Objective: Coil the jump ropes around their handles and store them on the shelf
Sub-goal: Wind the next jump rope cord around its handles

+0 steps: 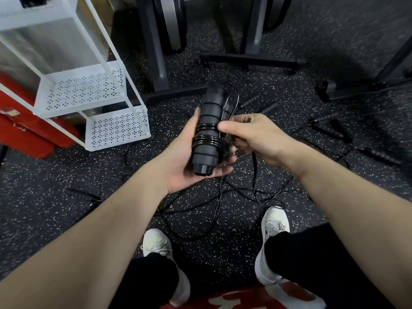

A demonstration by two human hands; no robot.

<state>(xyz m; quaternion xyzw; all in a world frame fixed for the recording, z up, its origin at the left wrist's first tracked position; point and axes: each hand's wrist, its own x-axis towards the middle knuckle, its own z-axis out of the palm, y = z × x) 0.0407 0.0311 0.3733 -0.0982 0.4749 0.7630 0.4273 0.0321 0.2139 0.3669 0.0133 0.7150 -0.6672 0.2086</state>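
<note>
My left hand (181, 161) grips a pair of black ribbed jump-rope handles (208, 121) held together, pointing away from me. Several turns of thin black rope (206, 139) circle their middle. My right hand (252, 132) pinches the rope beside the handles, thumb pressed toward the coil. The loose rest of the rope (223, 197) hangs down and trails over the floor between my feet. The white perforated shelf unit (89, 90) stands to the left, its two lower trays bare.
More black jump-rope handles lie on the speckled floor at right (330, 128), far right (383, 156) and lower left (82, 197). Dark gym machine bases (249, 59) stand ahead. A red case (26, 128) sits behind the shelf. My white shoes (274, 226) are below.
</note>
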